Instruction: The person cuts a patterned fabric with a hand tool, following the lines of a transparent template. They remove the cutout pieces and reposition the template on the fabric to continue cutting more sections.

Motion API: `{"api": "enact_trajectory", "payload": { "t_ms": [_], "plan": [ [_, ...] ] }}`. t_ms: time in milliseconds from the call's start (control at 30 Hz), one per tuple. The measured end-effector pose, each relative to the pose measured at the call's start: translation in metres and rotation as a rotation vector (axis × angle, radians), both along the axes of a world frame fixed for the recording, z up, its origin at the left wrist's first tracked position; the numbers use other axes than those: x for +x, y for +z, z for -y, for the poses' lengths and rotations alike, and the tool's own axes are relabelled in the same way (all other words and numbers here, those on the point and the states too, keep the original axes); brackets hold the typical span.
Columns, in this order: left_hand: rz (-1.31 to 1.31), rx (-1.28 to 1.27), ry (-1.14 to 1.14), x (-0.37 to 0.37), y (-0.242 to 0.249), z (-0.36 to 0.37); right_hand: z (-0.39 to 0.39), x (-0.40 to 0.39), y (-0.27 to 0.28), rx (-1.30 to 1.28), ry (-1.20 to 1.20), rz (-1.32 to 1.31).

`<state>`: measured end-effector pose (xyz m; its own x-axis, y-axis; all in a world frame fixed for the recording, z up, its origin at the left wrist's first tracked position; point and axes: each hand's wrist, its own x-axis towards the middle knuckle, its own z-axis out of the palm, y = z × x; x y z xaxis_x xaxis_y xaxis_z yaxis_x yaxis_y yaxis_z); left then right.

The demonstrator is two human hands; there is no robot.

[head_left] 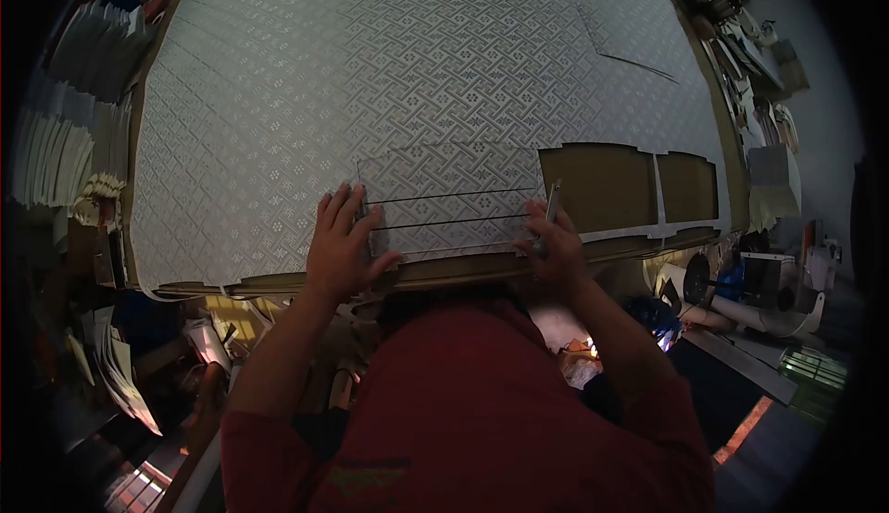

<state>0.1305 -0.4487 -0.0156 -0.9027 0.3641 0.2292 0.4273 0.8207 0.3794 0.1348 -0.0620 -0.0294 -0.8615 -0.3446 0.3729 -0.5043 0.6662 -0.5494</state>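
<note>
A large patterned silver-grey sheet (417,78) covers the table in front of me. At its near edge lies a partly separated rectangular piece (449,210) with two dark lines running across it. My left hand (341,240) rests with fingers spread at the left end of that piece. At the right end, my right hand (558,249) is closed around a slim metallic cutter (554,200) that points up and away from me. Its lower part is hidden by the fingers. Right of this hand, two cut-out openings (597,189) show the brown surface beneath.
Stacks of papers (69,133) line the left side, and more papers and items (773,184) crowd the right. A thin dark slit (639,66) marks the sheet at upper right. A fan-like device (699,277) stands below the table's right end.
</note>
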Motion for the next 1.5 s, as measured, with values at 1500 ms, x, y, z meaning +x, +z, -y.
{"api": "enact_trajectory", "payload": {
  "t_ms": [1500],
  "plan": [
    [0.239, -0.981, -0.885, -0.105, 0.08, -0.167, -0.023, 0.001, 0.005, -0.227, 0.083, 0.001]
  ]
}}
